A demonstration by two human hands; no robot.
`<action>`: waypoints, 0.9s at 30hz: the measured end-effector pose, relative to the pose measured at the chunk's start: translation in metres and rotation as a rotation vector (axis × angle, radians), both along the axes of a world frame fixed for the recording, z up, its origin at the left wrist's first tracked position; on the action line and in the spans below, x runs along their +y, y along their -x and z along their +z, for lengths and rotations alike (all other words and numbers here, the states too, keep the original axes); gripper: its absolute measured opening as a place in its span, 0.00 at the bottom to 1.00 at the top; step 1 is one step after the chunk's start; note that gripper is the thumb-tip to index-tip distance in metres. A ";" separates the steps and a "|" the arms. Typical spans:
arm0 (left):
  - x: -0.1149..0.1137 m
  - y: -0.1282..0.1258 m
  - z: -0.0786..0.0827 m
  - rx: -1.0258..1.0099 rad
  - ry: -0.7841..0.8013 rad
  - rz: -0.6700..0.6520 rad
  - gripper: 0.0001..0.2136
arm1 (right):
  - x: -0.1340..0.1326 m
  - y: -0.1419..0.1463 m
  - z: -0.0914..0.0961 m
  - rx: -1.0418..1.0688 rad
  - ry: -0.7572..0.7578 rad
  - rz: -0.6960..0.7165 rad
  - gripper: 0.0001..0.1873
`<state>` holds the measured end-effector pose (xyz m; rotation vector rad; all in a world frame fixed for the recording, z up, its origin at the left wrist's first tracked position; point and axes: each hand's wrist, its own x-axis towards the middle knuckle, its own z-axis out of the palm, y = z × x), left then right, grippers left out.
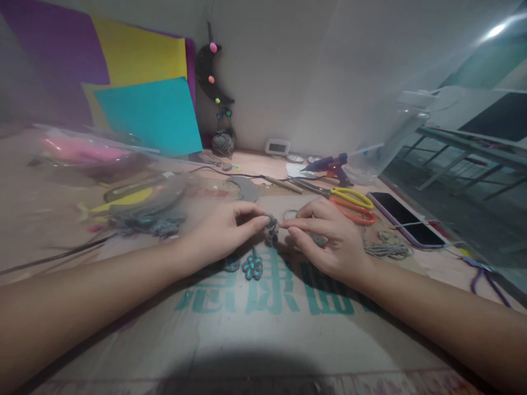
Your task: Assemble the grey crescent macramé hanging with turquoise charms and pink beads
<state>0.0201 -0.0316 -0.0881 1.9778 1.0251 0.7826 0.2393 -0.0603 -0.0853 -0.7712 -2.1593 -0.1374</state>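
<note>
My left hand (228,230) pinches a small grey cord piece (272,235) between thumb and index finger, a little above the cardboard. From the other side my right hand (331,241) brings its thumb and index finger close together beside the same piece. Whatever lies between those right fingertips is too small to make out. Below the left fingers is a grey flower (252,267) with turquoise petals. A second grey piece (231,265) lies partly hidden beside it. Behind the right fingers a thin ring (290,214) shows in part.
Scissors (352,200) with yellow and orange handles, a phone (405,219) and a cord bundle (387,246) lie to the right. Farther back is a blue glue gun (331,166). Grey yarn (148,219) lies at left, and a grey crescent (244,188) lies behind my hands.
</note>
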 end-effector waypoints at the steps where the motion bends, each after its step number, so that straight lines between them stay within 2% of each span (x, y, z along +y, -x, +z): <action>1: 0.000 0.000 0.000 0.006 -0.004 -0.001 0.13 | 0.000 0.000 0.000 -0.003 0.003 -0.002 0.09; 11: -0.001 0.000 0.002 0.032 -0.049 -0.010 0.13 | 0.000 0.000 0.000 -0.017 0.016 0.005 0.09; 21: -0.001 0.001 0.001 0.094 -0.181 -0.030 0.13 | 0.000 0.000 0.001 -0.058 0.021 -0.001 0.08; 27: -0.001 0.001 0.002 0.085 -0.160 -0.024 0.13 | -0.003 -0.001 0.002 -0.031 0.115 0.010 0.07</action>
